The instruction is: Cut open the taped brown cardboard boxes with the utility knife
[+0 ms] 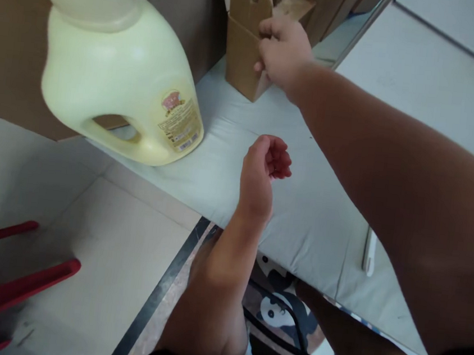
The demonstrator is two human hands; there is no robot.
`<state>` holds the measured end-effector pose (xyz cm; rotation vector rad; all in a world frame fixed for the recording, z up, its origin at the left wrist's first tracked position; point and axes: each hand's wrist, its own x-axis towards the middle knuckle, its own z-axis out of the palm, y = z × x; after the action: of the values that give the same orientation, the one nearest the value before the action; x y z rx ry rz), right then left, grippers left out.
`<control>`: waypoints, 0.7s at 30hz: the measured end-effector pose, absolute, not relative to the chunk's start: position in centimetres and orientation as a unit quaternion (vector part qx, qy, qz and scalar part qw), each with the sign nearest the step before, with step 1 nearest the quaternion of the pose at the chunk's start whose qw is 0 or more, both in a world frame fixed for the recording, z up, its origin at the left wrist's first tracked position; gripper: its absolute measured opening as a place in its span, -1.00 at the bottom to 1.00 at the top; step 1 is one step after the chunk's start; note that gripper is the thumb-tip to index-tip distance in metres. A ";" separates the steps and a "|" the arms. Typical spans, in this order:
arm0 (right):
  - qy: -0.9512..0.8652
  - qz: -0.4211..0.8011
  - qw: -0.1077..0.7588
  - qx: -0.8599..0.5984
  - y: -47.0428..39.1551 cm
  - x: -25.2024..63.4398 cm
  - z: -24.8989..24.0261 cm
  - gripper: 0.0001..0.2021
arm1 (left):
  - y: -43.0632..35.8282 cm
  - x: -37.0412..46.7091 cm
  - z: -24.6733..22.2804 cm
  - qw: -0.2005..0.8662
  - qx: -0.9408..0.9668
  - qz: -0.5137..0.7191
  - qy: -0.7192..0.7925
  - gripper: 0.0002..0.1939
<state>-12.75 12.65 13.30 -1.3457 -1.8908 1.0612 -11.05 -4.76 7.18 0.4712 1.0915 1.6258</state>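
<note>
A small brown cardboard box (242, 56) with raised flaps stands on the pale cloth-like surface (227, 142). At its near corner is my right hand (286, 53), with fingers bent against the cardboard. Its thumb and part of its grip are hard to see. Below and nearer to me, my left hand (263, 169) hovers over the surface, its fingers loosely curled and apart from the thumb. Nothing shows in that palm. To the left stands a large pale yellow jug (116, 74) with a handle hole and a printed label (179, 119).
Larger cardboard (186, 19) stands behind the jug. A white stick-like object (369, 252) lies under my right forearm. Red plastic parts (26, 285) stick out over the tiled floor (129, 234) at lower left. A panda-patterned item (277, 311) is below the surface's edge.
</note>
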 end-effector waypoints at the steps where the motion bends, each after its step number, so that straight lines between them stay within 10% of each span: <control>1: -0.722 0.387 0.286 -0.497 12.3 -12.1 13.2 -0.53 | -4.7 -11.0 6.9 0.527 0.203 0.686 0.458 -0.48; 7: -0.740 0.294 0.354 -0.491 6.9 -2.7 12.2 -0.92 | -5.0 -11.1 5.8 0.257 0.187 0.798 0.512 -0.71; 10: -0.714 0.297 0.448 -0.449 2.4 4.4 11.2 -0.67 | -5.3 -11.2 6.6 0.142 0.129 0.831 0.522 -0.88; 21: -0.727 0.092 0.487 -0.475 -11.2 20.9 6.3 -0.69 | -3.7 -5.3 5.0 0.335 0.346 0.745 0.461 -0.61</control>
<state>20.88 -11.18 6.28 -1.1559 -1.7669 0.2238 -5.31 -3.67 5.02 0.9036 1.2042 1.9446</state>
